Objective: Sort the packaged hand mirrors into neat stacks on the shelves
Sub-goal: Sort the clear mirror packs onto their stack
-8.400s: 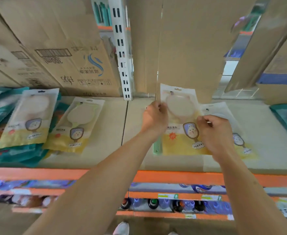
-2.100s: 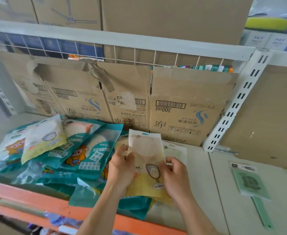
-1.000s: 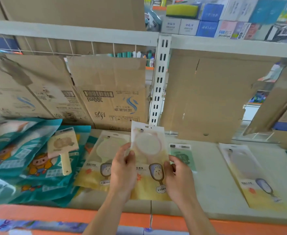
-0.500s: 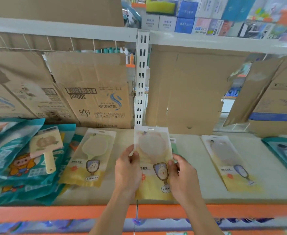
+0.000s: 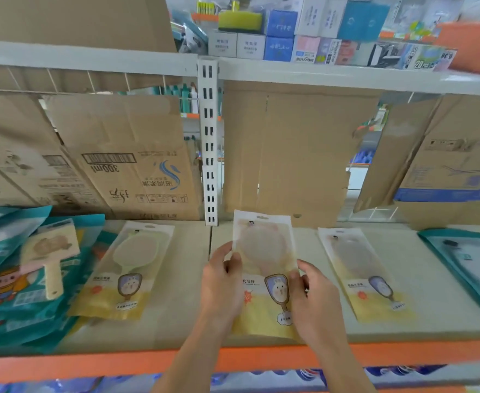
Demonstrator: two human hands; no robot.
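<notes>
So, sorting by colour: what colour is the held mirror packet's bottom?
Yellow, on the plastic mirror packet; head view.

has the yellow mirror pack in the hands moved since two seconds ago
Yes, to the right. The yellow mirror pack was left of the white post, over the teal packs; now it is just right of the post.

mirror packs (image 5: 264, 268) are clear on top, yellow at the bottom with a bunny print. teal pouches (image 5: 12, 302) have an orange cartoon; shelf edge (image 5: 91, 361) is orange.
</notes>
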